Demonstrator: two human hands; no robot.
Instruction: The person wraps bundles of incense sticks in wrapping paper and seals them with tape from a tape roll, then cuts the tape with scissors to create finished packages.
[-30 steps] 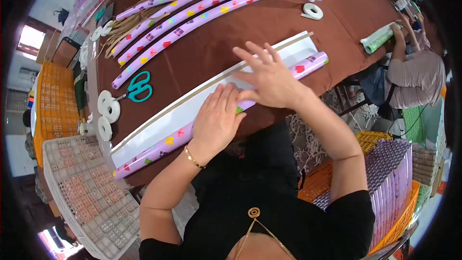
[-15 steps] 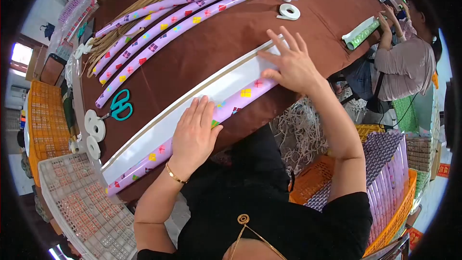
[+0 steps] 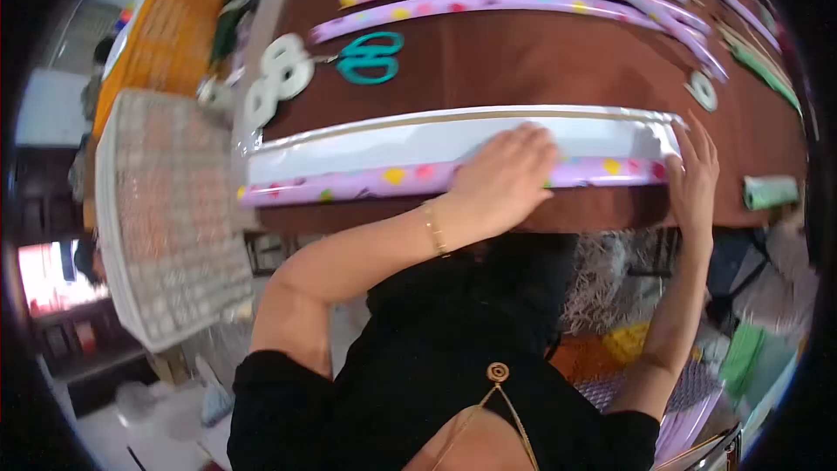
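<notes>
A lilac patterned roll of wrapping paper [image 3: 349, 183] lies along the table's near edge, with its white inner side [image 3: 384, 144] spread beyond it and a narrow tan strip along the far edge. My left hand [image 3: 510, 173] rests flat on the roll and the white sheet, near the middle, its fingers extended and slightly blurred. At the sheet's right end is my right hand [image 3: 694, 170], fingers stretched upward and apart, touching the end of the roll.
Teal scissors [image 3: 368, 58] and white tape rolls [image 3: 283, 70] lie at the back left of the brown table [image 3: 523, 52]. Finished lilac rolls [image 3: 488, 2] lie along the back. Another tape roll [image 3: 701, 92] and a green roll [image 3: 771, 193] are at right. A pale basket [image 3: 170, 218] stands left.
The view has turned, so the sheet now runs nearly level across it. My left hand has slid right along the roll, and my right hand has shifted to the sheet's right end.
</notes>
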